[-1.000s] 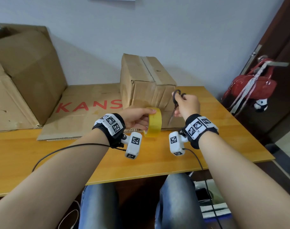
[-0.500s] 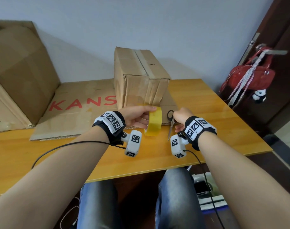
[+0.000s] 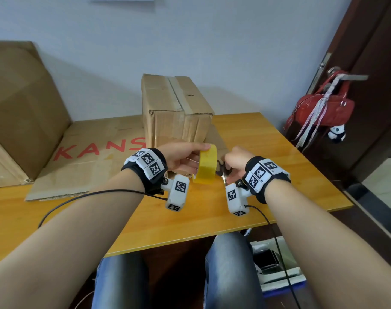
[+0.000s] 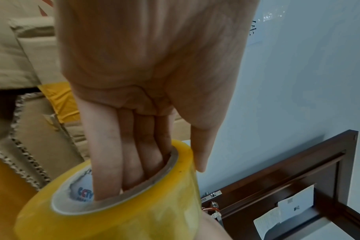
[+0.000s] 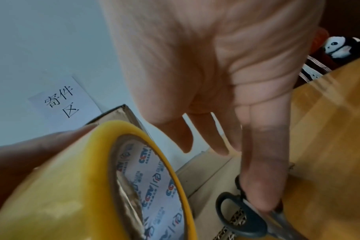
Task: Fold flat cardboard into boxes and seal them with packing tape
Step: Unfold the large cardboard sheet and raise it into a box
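Note:
My left hand (image 3: 185, 155) grips a yellow roll of packing tape (image 3: 206, 166), fingers (image 4: 121, 154) pushed through its core and thumb on the outer rim. Just right of the roll, my right hand (image 3: 234, 158) holds black-handled scissors (image 3: 222, 170) low over the table; in the right wrist view a finger passes through a handle loop of the scissors (image 5: 240, 216) beside the tape roll (image 5: 51, 186). Behind both hands stands a closed cardboard box (image 3: 176, 108) with tape along its top seam. It rests on a flat cardboard sheet (image 3: 89, 157) printed with red letters.
The orange wooden table (image 3: 268, 152) ends close in front of my knees. Large brown cardboard boxes (image 3: 23, 112) lean against the wall at the left. A red handbag (image 3: 324, 108) with a panda toy hangs on the dark door at the right.
My right hand has brought the scissors down from in front of the box to table level beside the tape roll. The left hand has kept the roll in about the same place.

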### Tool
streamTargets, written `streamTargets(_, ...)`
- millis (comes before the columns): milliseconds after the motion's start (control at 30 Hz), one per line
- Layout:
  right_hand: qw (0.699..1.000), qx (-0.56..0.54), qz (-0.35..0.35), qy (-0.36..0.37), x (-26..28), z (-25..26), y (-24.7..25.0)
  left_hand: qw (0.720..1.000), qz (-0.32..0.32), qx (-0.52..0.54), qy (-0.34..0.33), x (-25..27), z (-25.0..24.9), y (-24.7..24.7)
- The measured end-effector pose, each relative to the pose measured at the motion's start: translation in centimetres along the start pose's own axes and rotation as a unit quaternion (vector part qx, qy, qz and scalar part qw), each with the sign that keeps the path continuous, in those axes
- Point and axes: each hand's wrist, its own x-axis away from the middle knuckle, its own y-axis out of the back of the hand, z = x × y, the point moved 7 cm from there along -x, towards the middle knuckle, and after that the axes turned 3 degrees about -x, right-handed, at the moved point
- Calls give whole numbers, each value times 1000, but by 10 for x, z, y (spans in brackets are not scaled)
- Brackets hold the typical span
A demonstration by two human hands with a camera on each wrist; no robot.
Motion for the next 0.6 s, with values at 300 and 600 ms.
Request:
streamTargets(300,975,-213,-10,59,23,8,22,999,21,-10,-38,-3,-27,-28)
streamTargets(600,952,-269,-95,115,14,-19,67,989,-19,-52,-139,-2,-63,-36)
